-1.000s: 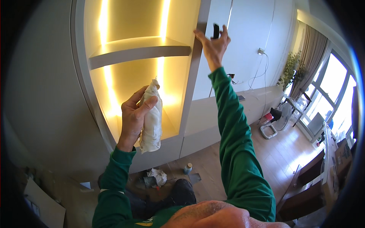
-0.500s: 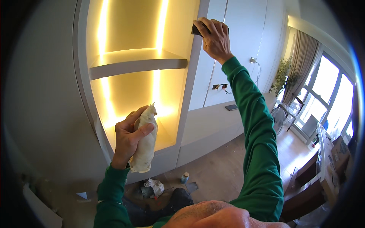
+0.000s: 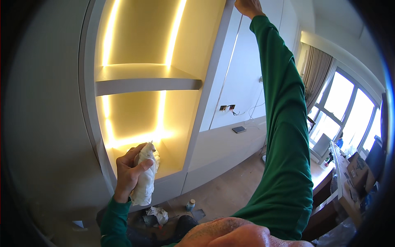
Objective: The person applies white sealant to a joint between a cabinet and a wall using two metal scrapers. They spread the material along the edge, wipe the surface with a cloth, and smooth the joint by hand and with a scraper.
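Observation:
My left hand (image 3: 128, 172) is closed round a crumpled white bundle (image 3: 143, 185) that looks like wadded cloth or paper, held upright in front of the lower lit niche. The thumb presses across its near side. My right arm reaches far up, and the right hand (image 3: 249, 7) is cut off by the top edge beside the white wall panels (image 3: 259, 41). Its fingers are out of sight, so what it holds does not show. Nearest to that hand is the top of the upright frame (image 3: 212, 68) of the lit shelf unit.
A thick shelf (image 3: 148, 87) divides the lit niche. A phone (image 3: 238, 129) lies on the long low ledge (image 3: 224, 144), below open sockets with loose wires (image 3: 231, 108). On the floor are a small bottle (image 3: 190, 205) and crumpled white paper (image 3: 158, 214). A cluttered table (image 3: 342, 181) stands right.
My right hand has moved up along the frame, and the black flat piece it gripped has gone out of view. My left hand and the bundle sit lower and slightly further left in the picture.

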A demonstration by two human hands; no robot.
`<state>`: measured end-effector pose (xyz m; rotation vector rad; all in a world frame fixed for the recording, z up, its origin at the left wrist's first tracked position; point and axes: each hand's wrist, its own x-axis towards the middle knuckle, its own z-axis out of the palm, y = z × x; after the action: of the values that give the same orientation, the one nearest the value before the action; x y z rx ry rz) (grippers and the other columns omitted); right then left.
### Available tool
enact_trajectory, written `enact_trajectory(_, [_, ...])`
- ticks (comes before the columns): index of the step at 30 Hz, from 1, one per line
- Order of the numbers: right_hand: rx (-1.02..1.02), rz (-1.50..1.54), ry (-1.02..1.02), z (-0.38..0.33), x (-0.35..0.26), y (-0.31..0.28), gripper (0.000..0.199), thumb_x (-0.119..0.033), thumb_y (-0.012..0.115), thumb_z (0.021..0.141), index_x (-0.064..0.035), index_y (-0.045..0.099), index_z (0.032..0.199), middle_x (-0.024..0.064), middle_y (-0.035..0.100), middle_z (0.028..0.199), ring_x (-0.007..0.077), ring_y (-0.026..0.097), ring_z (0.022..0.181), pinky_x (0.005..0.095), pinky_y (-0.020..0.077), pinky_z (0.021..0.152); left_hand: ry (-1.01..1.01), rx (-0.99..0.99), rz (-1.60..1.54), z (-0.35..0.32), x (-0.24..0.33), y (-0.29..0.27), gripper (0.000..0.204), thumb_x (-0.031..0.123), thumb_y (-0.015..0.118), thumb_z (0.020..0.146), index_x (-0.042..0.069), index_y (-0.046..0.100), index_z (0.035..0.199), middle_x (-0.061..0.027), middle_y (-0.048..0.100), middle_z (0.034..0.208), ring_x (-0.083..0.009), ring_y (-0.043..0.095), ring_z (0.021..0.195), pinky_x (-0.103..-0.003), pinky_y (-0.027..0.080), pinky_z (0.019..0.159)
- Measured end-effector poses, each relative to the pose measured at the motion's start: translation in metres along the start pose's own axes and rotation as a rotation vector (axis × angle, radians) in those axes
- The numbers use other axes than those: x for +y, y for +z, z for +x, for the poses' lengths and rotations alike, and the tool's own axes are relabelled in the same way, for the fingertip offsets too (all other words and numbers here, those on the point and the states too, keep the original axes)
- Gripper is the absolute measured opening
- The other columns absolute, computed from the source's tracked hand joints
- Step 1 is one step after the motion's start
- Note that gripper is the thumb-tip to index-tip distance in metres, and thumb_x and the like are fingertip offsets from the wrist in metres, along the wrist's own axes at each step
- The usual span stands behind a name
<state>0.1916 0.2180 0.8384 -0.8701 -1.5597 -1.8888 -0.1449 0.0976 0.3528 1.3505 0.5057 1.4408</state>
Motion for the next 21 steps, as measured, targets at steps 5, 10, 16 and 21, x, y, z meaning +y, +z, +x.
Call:
enact_trajectory(5, [0.126,-0.046,-0.087,-0.074,-0.041,0.014,0.063,0.003,0.057,0.08,-0.0212,0.058,0.138,-0.0016,0.052,0.137,0.0223,0.051,0.121,0.0423,0.0397,0.103,-0.032,0.014,-0.003,0.0,-0.013,-0.013,0.047,0.011,0.079,0.079,-0.005,0.066,0.122,-0.0102,0.07,0.106,-0.0153,0.067,0.085,-0.028,0.055,0.075])
enact_trajectory(10, [0.033,-0.037,-0.09,-0.055,-0.045,0.006,0.058,0.001,0.054,0.081,-0.0169,0.057,0.137,0.0041,0.049,0.138,0.0289,0.048,0.123,0.0473,0.0404,0.102,-0.081,0.031,0.011,-0.006,-0.021,-0.022,0.049,0.008,0.078,0.08,-0.005,0.064,0.124,-0.0106,0.071,0.104,-0.0148,0.067,0.086,-0.027,0.054,0.076])
enact_trajectory(16, [-0.044,-0.09,0.053,0.019,-0.014,-0.012,0.054,-0.001,0.051,0.08,-0.013,0.059,0.132,0.0086,0.043,0.143,0.0342,0.043,0.127,0.0507,0.0376,0.104,-0.084,0.01,-0.05,-0.007,-0.045,-0.023,0.049,0.007,0.077,0.081,-0.006,0.063,0.126,-0.0115,0.071,0.103,-0.0152,0.067,0.087,-0.027,0.054,0.076])
enact_trajectory(21, [0.05,0.024,-0.153,-0.13,-0.104,-0.01,0.063,0.003,0.058,0.076,-0.0202,0.062,0.134,0.0012,0.052,0.131,0.0275,0.053,0.11,0.043,0.0426,0.095,-0.138,0.019,-0.047,-0.012,-0.043,-0.026,0.049,0.006,0.074,0.083,-0.006,0.06,0.129,-0.0111,0.07,0.107,-0.0148,0.067,0.088,-0.027,0.054,0.077])
